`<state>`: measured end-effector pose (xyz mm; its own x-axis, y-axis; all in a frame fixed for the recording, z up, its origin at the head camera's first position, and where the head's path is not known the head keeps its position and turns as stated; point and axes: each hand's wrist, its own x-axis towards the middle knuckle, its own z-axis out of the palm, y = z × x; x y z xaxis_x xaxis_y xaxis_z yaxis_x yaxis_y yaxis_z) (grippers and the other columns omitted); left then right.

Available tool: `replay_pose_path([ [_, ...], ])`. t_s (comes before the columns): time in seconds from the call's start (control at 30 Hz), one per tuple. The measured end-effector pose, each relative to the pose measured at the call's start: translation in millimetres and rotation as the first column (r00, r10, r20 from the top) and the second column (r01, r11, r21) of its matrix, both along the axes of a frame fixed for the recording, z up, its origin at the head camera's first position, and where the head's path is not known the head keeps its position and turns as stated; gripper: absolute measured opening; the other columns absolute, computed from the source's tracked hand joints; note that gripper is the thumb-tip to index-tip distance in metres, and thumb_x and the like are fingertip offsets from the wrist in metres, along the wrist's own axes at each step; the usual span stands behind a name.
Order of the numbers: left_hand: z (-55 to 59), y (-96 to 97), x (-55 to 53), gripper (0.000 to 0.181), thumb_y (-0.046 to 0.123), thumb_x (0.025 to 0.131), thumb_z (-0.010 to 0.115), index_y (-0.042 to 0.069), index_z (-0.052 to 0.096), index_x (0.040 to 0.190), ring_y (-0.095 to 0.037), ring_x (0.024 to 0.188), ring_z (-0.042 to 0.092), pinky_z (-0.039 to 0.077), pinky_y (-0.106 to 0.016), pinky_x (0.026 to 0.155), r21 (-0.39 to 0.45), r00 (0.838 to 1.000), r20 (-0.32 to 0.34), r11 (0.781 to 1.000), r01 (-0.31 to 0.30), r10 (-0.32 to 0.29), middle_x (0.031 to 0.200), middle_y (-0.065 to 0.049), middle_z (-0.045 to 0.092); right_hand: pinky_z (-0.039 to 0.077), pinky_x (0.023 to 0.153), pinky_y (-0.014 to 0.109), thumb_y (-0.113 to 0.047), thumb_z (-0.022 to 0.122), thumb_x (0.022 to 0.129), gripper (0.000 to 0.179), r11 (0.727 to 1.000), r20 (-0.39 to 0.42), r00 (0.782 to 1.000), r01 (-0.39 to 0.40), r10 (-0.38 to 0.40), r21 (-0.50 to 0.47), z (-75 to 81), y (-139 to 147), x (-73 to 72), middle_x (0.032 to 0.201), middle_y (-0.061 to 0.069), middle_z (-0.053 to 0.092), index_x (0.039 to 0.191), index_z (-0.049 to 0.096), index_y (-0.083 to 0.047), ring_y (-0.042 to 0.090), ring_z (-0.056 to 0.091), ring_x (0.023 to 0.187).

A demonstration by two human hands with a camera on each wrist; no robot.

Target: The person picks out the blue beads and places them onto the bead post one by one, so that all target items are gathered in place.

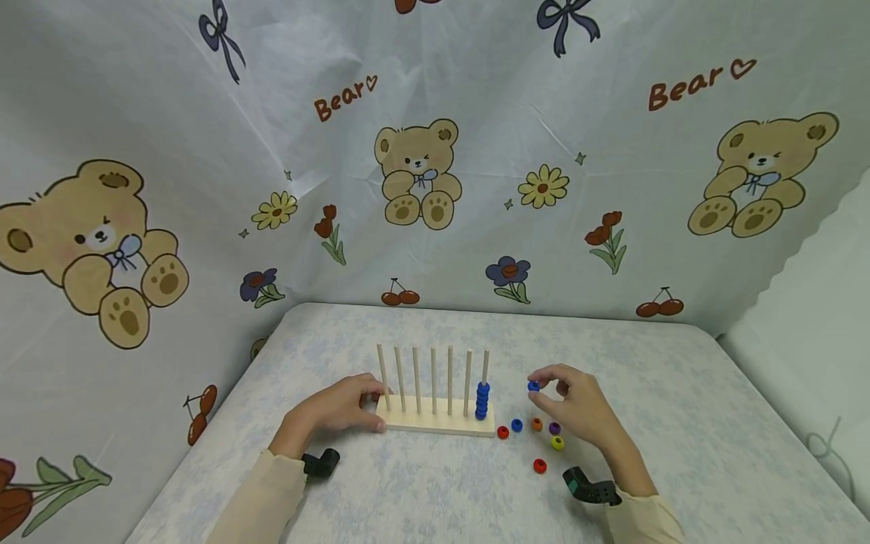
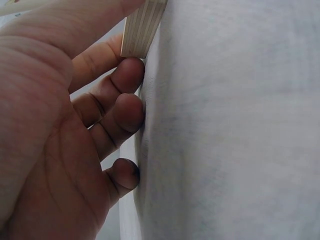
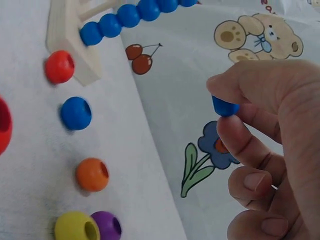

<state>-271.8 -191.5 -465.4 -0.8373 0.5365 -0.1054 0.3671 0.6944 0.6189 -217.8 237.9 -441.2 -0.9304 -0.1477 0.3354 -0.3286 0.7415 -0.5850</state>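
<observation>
A pale wooden peg stand (image 1: 435,425) with several upright pegs stands on the table. Its left end is gripped by my left hand (image 1: 347,404), thumb in front and fingers behind; in the left wrist view the end of its base (image 2: 142,32) shows beside the fingertips. Blue beads (image 1: 482,402) are stacked on the rightmost peg, and the other pegs are bare. To the right of that peg, above the table, my right hand (image 1: 574,397) pinches a blue bead (image 3: 225,106) between thumb and index finger. The remaining right fingers are bent and hold nothing.
Loose beads lie right of the stand: a red bead (image 1: 503,432), a blue bead (image 1: 517,425), an orange bead (image 1: 537,424), a purple bead (image 1: 554,428), a yellow bead (image 1: 557,443) and another red bead (image 1: 540,466). A bear-printed cloth (image 1: 476,242) hangs behind the table.
</observation>
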Motion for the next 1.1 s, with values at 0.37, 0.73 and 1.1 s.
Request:
replay_pose_path([
  [0.37,0.1,-0.6,0.1,0.045,0.047,0.075,0.086,0.033,0.071,0.115,-0.014,0.087,0.05,0.043,-0.029,0.075,-0.021,1.0,-0.021,1.0,0.001,-0.001,0.095,0.007,0.058,0.036,0.057,0.024,-0.021,0.08,0.086,0.023,0.997,-0.1,0.993,0.056,-0.061,-0.052,17.9,-4.4,4.0,0.093,-0.001,0.066,0.107,0.073,-0.017,0.018,0.047,0.07],
  [0.73,-2.0,1.4,-1.5,0.048,0.046,0.075,0.086,0.032,0.07,0.118,-0.012,0.086,0.05,0.043,-0.027,0.075,-0.028,0.999,-0.035,1.0,0.012,-0.013,0.095,0.009,0.057,0.036,0.056,0.023,-0.018,0.081,0.086,0.023,0.986,-0.211,0.97,0.089,-0.117,-0.139,28.7,-17.0,8.9,0.093,-0.001,0.068,0.107,0.074,-0.017,0.012,0.043,0.066],
  [1.1,-0.7,-0.4,-0.6,0.048,0.044,0.075,0.087,0.03,0.07,0.118,-0.014,0.085,0.05,0.043,-0.029,0.074,-0.011,1.0,-0.019,1.0,0.01,-0.011,0.095,0.007,0.057,0.034,0.056,0.024,-0.015,0.08,0.086,0.021,0.986,-0.263,0.959,0.063,-0.104,-0.157,51.7,-29.1,3.1,0.092,-0.001,0.068,0.107,0.075,-0.015,0.011,0.04,0.062],
])
